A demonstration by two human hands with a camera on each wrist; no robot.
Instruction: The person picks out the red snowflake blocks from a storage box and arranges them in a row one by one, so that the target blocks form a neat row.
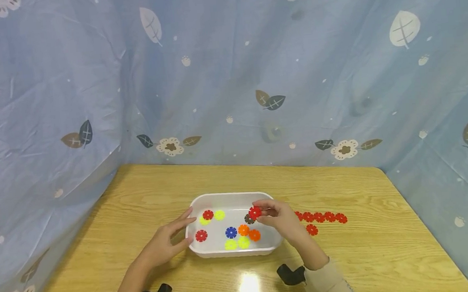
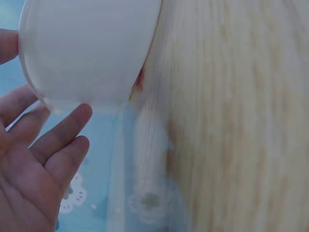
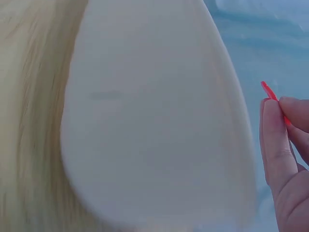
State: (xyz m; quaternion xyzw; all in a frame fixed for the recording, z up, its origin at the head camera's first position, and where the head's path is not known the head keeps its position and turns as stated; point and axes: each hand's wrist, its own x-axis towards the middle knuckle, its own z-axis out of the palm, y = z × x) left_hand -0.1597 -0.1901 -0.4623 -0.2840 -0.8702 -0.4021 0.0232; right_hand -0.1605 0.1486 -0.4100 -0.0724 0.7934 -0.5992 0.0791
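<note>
A white plastic tub (image 1: 234, 252) stands on the table with several flower-shaped interlocking discs in it. My right hand (image 1: 283, 220) pinches a red flower-shaped disc (image 1: 255, 212) between thumb and fingers above the tub's right part; the disc (image 3: 269, 90) appears edge-on in the right wrist view. A dark disc (image 1: 249, 219) lies just beneath it. My left hand (image 1: 163, 245) rests against the tub's left end, fingers spread and fairly straight. In the left wrist view, fingers of that hand (image 2: 34, 159) lie along the tub's wall (image 2: 91, 53).
Inside the tub lie a blue disc (image 1: 231, 232), orange discs (image 1: 243, 230), yellow discs (image 1: 219, 215) and red discs (image 1: 201, 235). Right of the tub, a row of red discs (image 1: 319, 217) lies on the wooden table (image 1: 374, 245), with a single red disc (image 1: 312, 229) below it. Patterned blue cloth (image 1: 220, 73) surrounds the table.
</note>
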